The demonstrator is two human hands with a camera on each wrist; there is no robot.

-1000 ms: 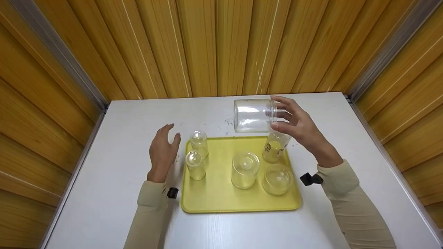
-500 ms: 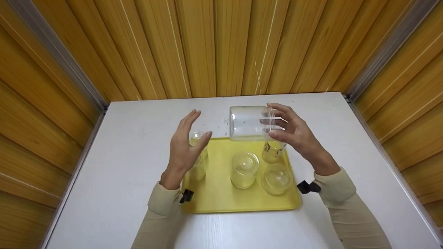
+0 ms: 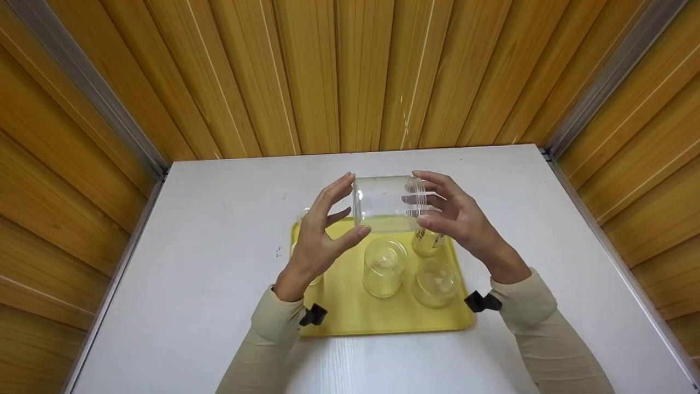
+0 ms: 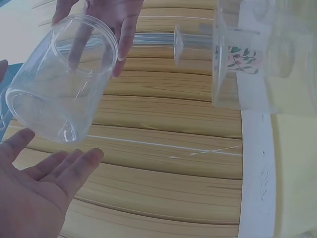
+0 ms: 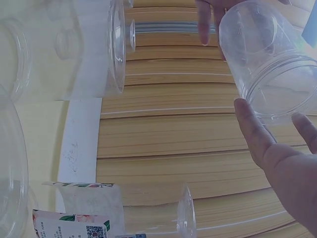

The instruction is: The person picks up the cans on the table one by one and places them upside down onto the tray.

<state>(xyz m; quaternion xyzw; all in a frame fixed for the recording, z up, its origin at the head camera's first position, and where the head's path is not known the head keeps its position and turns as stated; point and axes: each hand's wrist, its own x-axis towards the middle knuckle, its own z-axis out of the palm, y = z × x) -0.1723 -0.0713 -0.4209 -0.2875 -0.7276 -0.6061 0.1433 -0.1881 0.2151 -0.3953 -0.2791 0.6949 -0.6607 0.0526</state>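
Note:
A clear glass jar point(image 3: 383, 202) lies sideways in the air above the back of the yellow tray point(image 3: 377, 323). My right hand point(image 3: 465, 221) grips it round its threaded mouth, thumb in front and fingers behind. At the base end is my left hand point(image 3: 322, 235), with its fingers spread and lightly bent. In the left wrist view, the left fingers point(image 4: 74, 171) are close to the base of the jar point(image 4: 64, 84); contact is unclear. Below the jar, an upturned glass jar point(image 3: 385, 268) and a shorter one point(image 3: 436, 284) stand on the tray.
A printed glass point(image 3: 427, 243) stands at the tray's back right; its label point(image 5: 74, 225) shows in the right wrist view. My left hand largely hides the narrow glasses point(image 3: 316, 279) at the tray's left. Wooden panels point(image 3: 361, 76) enclose the white table point(image 3: 219, 219).
My left hand has moved right, from beside the tray to the jar's base. My right hand has brought the jar slightly left and nearer. The things on the tray have stayed put.

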